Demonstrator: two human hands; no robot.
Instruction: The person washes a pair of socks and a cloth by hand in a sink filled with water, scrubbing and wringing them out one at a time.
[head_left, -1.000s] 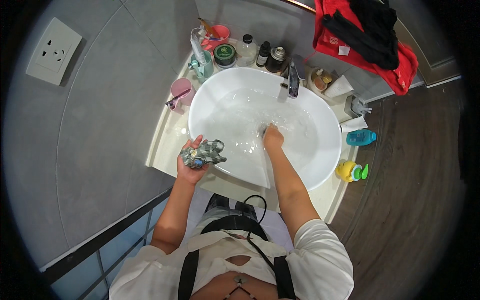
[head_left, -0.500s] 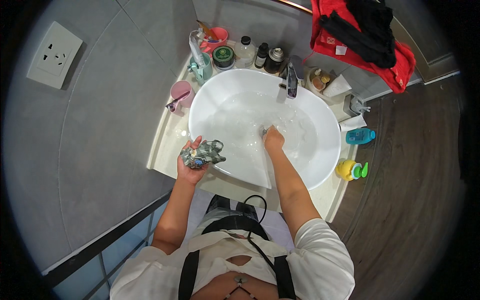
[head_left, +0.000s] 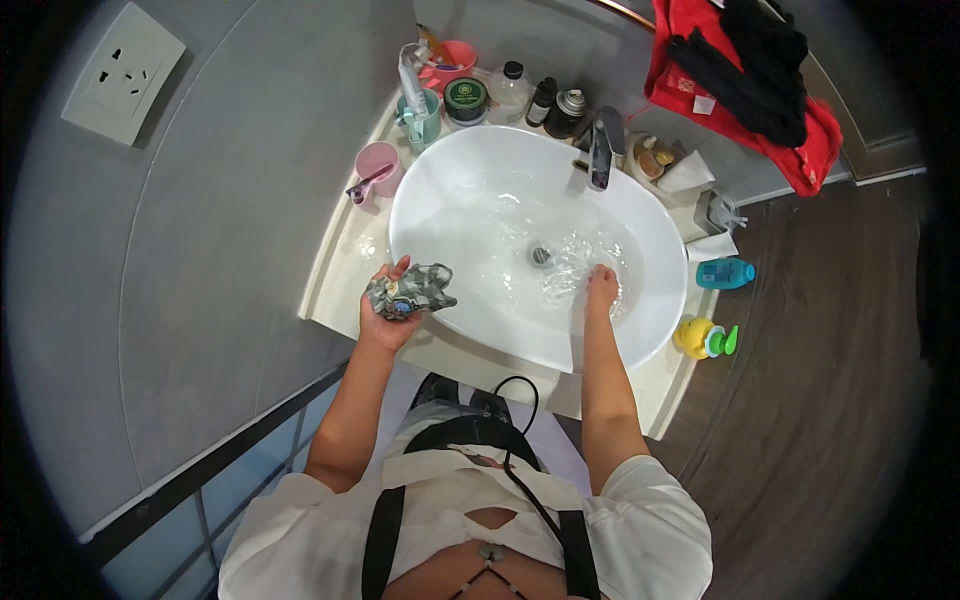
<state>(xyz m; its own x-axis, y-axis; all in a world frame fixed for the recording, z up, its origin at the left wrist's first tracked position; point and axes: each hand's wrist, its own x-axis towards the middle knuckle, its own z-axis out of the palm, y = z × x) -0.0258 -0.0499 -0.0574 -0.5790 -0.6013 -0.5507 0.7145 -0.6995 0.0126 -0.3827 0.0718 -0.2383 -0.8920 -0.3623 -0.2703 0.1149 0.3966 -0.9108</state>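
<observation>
My left hand [head_left: 388, 318] is curled, palm up, around a grey-and-white mottled object [head_left: 428, 287] with pointed ends and a blue round spot; I cannot tell its kind. It is held above the left front rim of the white washbasin [head_left: 418, 212]. My right hand [head_left: 602, 288] is down in the water on the basin's right side, its fingers bent together. Whether anything is in them is hidden. Ripples and splashes spread around it. Left of that hand a round metal drain stopper [head_left: 541, 256] shows at the basin's bottom.
The dark tap [head_left: 602, 148] stands over the back rim. Around the basin are a pink cup [head_left: 380, 172], a green-lidded jar [head_left: 466, 101], a clear bottle [head_left: 510, 92], a blue bottle [head_left: 724, 274] and a yellow pump bottle [head_left: 700, 338]. Red cloth [head_left: 815, 150] hangs at the back right.
My right hand has moved right through the water, away from the drain, uncovering the stopper. My left hand still holds the mottled object in nearly the same place.
</observation>
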